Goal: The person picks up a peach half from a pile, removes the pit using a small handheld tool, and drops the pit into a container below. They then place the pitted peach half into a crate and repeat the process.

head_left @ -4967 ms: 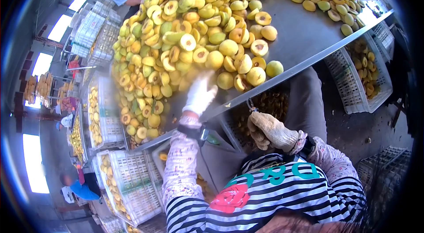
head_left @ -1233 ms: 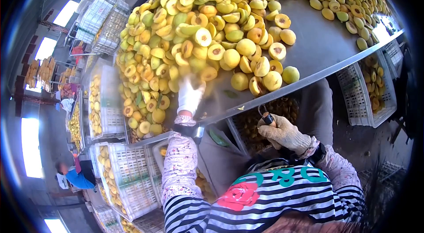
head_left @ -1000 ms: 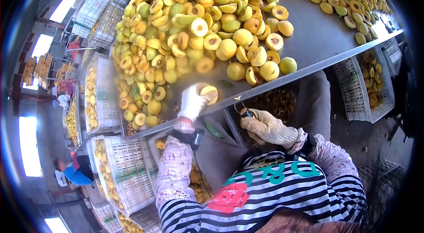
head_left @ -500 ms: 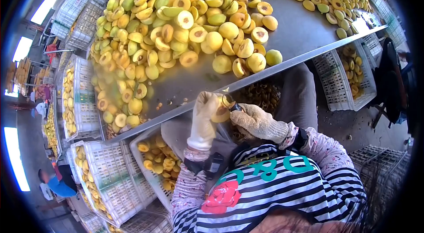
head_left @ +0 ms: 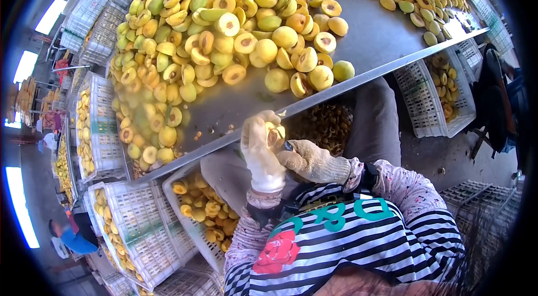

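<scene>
My gloved left hand (head_left: 259,150) is closed around a halved yellow fruit (head_left: 274,137), its cut face and brown centre turned toward my right hand. My gloved right hand (head_left: 314,161) grips a small tool with a dark handle (head_left: 287,146), whose tip meets the fruit. Both hands are over my lap, just in front of the metal table's raised edge (head_left: 224,140). Beyond the edge lies a large heap of halved yellow fruit (head_left: 224,44).
A crate of fruit halves (head_left: 207,206) stands at my left, with stacked white crates (head_left: 145,223) beside it. Another crate (head_left: 428,100) stands at the right. Brown scraps (head_left: 325,128) lie below the table edge. Other people are at the far left and top.
My left hand has turned, so the fruit's cut face now shows. The right hand with the tool has moved slightly left and down, and the tool's curved end is now against the fruit.
</scene>
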The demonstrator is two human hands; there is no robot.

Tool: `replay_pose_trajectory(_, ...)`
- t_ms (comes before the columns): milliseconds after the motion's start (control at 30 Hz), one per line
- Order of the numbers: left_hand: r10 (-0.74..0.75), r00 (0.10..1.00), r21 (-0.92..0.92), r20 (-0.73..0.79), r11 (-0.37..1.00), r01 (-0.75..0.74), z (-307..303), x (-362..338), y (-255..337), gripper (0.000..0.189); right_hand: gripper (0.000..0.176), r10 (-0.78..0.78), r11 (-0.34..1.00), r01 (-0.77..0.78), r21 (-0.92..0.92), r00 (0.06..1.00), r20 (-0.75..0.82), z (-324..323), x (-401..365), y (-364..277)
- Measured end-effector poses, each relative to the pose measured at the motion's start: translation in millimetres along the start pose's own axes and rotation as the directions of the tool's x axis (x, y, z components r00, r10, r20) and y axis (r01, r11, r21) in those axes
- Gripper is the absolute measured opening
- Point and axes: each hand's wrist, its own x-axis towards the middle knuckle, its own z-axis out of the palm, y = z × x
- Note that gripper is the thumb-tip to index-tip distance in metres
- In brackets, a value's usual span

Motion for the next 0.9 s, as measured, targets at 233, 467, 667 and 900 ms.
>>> replay_pose_trajectory(233, 0.308, 0.951, -0.084, 0.027, 0.949, -0.304, 30.8, -5.3, 12.2, 0.027, 0.036, 0.099, 0.981, -0.121, 0.153, 0.985, 0.142, -20.8, -9.3, -10.6)
replay_pose_trajectory(467, -0.044, 0.924, -0.227, 0.379, 0.964, 0.139, 14.8, 10.6, 18.1, 0.029, 0.040, 0.085, 0.996, -0.089, 0.011, 0.981, 0.175, -33.2, -15.3, -1.0)
replay_pose_trajectory(667, -0.241, 0.775, 0.001, 0.584, 0.955, 0.296, 0.0, 25.3, 38.0, 0.030, 0.044, -0.068, 0.988, 0.048, 0.144, 0.988, 0.139, -14.4, -14.7, 8.6)
replay_pose_trajectory(900, -0.211, 0.692, -0.248, 0.690, 0.830, 0.501, -19.3, 28.7, 22.2, 0.034, 0.052, -0.057, 0.482, -0.557, 0.677, 0.751, 0.658, -1.8, -18.3, 12.1)
